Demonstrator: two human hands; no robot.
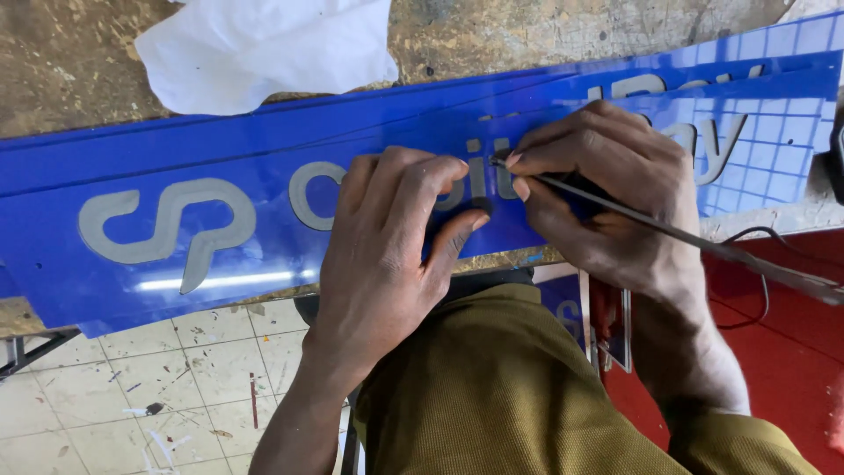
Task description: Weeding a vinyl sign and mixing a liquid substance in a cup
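Two hands: left hand [387,237] presses glossy blue panel [220,167], right hand [607,193] grips thin metal rod [703,242].

Olive ribbed trousers [492,387], matching cuff [747,435].

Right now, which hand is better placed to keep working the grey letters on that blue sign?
The right hand: it holds the thin metal tool with its tip at the grey letters. The left hand only presses down on the blue sign panel, steadying it.
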